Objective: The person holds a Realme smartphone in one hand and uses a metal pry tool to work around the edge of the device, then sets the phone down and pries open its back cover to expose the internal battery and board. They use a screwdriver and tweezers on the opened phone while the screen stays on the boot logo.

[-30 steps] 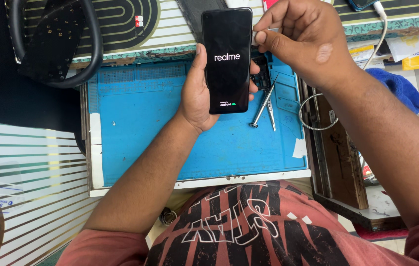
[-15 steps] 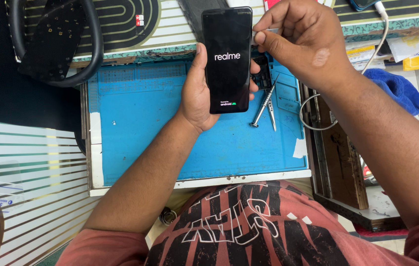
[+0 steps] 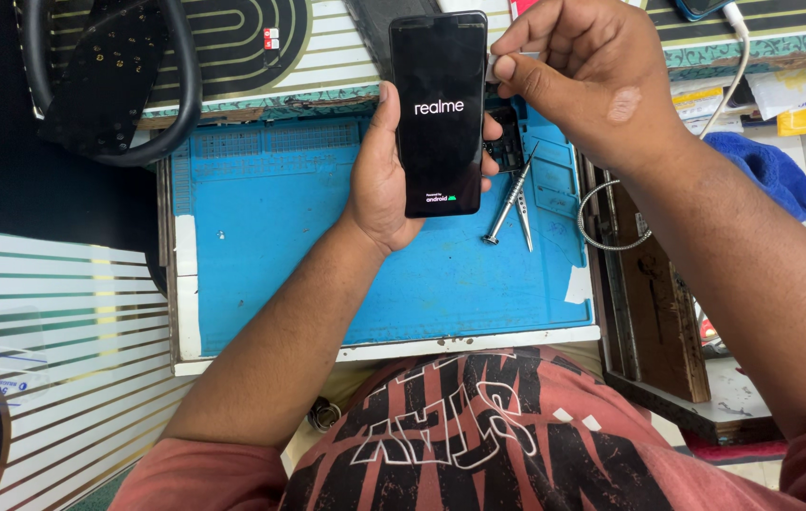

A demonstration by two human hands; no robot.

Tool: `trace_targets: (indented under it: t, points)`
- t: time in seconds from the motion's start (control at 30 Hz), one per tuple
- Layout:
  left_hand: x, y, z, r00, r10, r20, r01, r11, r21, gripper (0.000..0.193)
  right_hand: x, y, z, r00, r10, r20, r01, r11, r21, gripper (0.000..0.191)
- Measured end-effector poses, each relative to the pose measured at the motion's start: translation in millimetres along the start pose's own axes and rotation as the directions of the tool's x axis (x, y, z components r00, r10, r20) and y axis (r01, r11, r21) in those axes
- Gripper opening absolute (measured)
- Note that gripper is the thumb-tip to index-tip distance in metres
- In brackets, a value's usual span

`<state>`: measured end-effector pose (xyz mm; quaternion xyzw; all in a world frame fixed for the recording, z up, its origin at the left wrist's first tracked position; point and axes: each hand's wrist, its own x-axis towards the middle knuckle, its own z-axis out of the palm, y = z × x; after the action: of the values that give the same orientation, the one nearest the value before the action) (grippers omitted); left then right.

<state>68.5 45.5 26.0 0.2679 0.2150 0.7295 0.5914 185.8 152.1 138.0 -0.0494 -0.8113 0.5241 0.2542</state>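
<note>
Blue work mat (image 3: 308,274) near bench front edge. Left hand (image 3: 389,180) grips black smartphone (image 3: 439,112) upright over mat's far edge, screen lit. Screwdriver (image 3: 509,201) and tweezers (image 3: 526,216) lie near mat's right edge. Right hand (image 3: 592,80) pinches small pale piece at phone's upper right edge.

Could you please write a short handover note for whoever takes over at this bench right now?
Left hand: holds the black phone upright over the blue mat, its screen lit with a start-up logo.
Right hand: at the phone's upper right edge, pinching something small; I cannot tell what.
On the mat: a screwdriver and tweezers beside the phone.
Done: the phone is powered on.
Left: start-up has not finished; tools are still out.
</note>
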Motion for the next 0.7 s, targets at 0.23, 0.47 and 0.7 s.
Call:
trace_targets:
  t: [0.23,0.47,0.7]
  points:
    - [0.2,-0.5,0.1,1.0,0.005,-0.008,-0.005,1.0,0.009,0.079,0.1,0.2,1.6,1.0,-0.002,-0.012,0.002,1.0,0.002,0.004]
    - [-0.2,-1.1,-0.1,1.0,0.018,-0.002,-0.018,1.0,0.016,0.078,0.0,0.4,2.6,1.0,-0.016,-0.015,0.016,1.0,-0.01,0.005]
    - [-1.1,-1.3,-0.5,1.0,0.018,-0.007,-0.018,1.0,0.018,0.078,-0.1,-0.4,3.5,1.0,-0.002,-0.013,0.002,1.0,0.004,0.006]
